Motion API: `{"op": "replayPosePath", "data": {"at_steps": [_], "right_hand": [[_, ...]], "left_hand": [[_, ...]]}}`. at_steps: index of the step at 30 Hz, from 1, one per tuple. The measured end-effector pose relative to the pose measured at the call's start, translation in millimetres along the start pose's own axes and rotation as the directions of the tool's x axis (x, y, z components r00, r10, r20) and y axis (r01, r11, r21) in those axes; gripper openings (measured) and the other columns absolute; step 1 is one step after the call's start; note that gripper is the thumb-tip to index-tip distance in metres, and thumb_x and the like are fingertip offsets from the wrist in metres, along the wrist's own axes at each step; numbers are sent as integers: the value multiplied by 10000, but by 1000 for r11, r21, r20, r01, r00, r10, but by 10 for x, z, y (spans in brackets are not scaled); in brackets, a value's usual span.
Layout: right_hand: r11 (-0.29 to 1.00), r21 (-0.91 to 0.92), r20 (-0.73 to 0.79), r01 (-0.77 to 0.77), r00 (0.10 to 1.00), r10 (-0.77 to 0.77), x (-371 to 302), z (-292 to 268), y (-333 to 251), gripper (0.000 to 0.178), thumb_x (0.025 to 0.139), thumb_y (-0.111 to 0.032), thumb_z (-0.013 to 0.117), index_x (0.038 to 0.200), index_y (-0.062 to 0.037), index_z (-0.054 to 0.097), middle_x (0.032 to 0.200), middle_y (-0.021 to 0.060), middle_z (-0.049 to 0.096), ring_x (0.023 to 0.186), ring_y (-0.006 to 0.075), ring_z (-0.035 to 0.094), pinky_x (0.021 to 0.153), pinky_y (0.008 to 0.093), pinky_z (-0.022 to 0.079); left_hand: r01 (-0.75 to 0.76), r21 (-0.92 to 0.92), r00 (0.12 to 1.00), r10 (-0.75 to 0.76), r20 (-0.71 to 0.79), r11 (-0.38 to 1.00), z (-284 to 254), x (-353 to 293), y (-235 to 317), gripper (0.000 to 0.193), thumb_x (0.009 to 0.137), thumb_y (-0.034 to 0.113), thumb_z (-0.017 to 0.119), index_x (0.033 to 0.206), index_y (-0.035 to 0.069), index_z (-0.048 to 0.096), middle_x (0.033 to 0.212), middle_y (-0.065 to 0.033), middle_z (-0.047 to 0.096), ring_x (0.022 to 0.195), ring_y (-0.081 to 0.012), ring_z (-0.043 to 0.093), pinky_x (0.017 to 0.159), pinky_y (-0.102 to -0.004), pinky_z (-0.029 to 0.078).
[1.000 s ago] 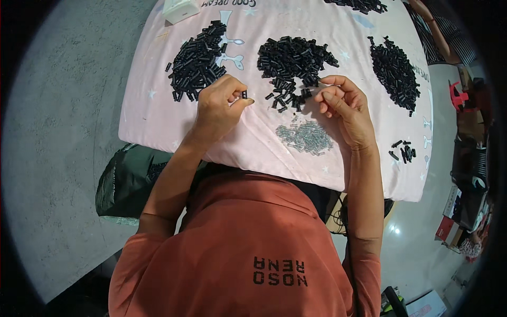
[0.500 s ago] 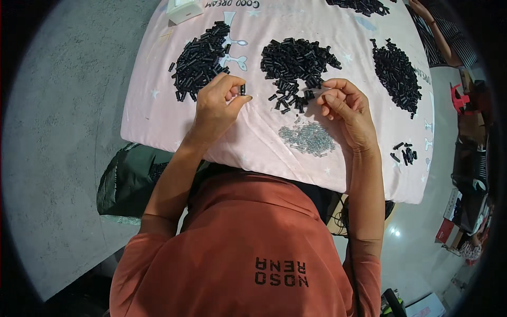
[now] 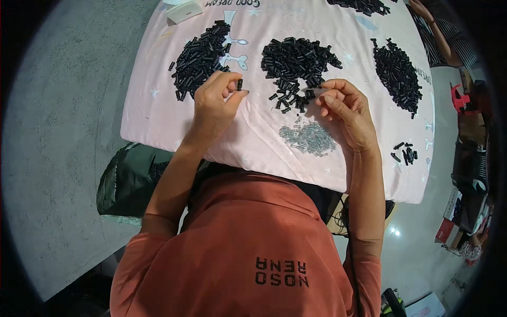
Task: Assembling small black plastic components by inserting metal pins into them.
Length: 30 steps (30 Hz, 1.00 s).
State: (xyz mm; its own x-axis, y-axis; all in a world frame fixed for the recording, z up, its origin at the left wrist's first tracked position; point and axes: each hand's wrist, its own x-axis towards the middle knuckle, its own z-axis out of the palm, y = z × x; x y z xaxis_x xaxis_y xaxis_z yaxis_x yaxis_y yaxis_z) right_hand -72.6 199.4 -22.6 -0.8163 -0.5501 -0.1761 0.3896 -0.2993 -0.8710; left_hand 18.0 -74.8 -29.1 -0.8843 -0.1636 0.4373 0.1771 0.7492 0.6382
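Observation:
Between the thumb and fingertips of my left hand (image 3: 217, 100) is a small black tube-shaped piece (image 3: 240, 84), held upright beside the left pile of black pieces (image 3: 198, 61). My right hand (image 3: 348, 108) is at the near right edge of the middle pile of black pieces (image 3: 296, 58). Its fingers are curled in with the thumb against them, and whatever they may hold is hidden. The index fingertip is by the outermost pieces of that pile. In front of me, between my hands, lies a flat patch of small clear bits (image 3: 309, 138).
A pink printed cloth (image 3: 253, 132) covers the table. Another black pile (image 3: 396, 76) lies at the right, with a few loose pieces (image 3: 407, 154) nearer me. A white box (image 3: 184, 10) stands far left. At the far right, another person's arm (image 3: 441, 37) shows.
The black piece in my left hand has shifted slightly up and left, along with the fingertips. My right hand has hardly moved.

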Motion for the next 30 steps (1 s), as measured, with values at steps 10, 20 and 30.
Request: {"op": "replayPosePath", "data": {"at_steps": [10,20,30], "right_hand": [[993,-99,-45,61,997,-66,24,-48,14,193,930,-31,668,1120,-3,640,883,67,710,699,74,608,613,178,469],[976,-185,-203,119,967,-156,41,-24,23,131,956,-58,649,1072,3,653,873,62,698,702,68,594,634,187,476],[955,-272,-206,120,962,-180,60,-50,67,120,979,-80,624,1073,-6,642,871,41,683,699,64,584,624,188,461]], "left_hand": [[-34,-102,999,30,-36,994,72,55,102,139,808,-35,680,942,2,673,830,-106,621,683,-231,606,618,-322,488],[-204,-142,943,233,236,969,371,97,401,122,811,-63,675,923,-16,661,886,-133,629,786,-302,637,675,-348,507],[-184,-35,931,186,314,982,543,201,563,177,798,-52,679,963,8,663,927,-127,611,881,-339,615,779,-421,493]]}}
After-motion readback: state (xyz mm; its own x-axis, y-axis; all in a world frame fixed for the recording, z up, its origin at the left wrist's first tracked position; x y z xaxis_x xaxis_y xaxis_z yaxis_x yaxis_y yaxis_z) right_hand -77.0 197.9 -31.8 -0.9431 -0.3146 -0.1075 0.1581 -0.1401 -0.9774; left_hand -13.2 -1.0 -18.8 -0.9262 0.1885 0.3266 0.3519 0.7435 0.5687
